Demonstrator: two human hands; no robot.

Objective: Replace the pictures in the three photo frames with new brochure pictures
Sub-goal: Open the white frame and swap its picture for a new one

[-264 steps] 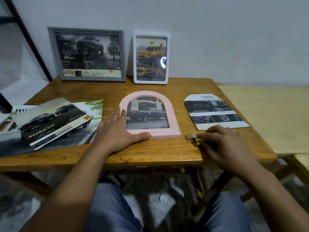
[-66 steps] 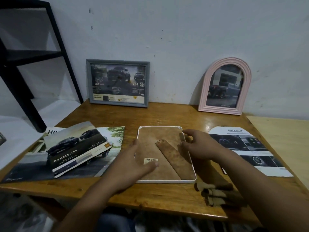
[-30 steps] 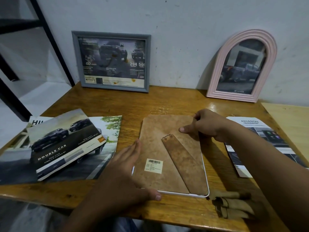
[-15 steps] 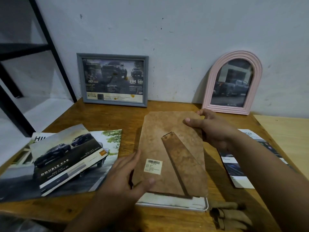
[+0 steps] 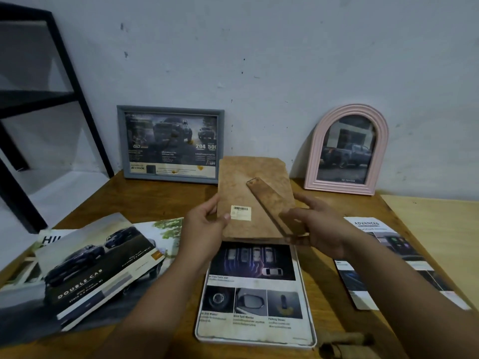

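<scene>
The left hand pinches the backing board's left edge; the right hand grips its right side by the stand flap. Held above the white frame, it looks light, stiff; edges suit gripping.

The brown backing board is now lifted clear of the white frame, held in the air by the left hand and right hand. The brochure picture inside the frame, covered a moment ago, now lies exposed.
</scene>
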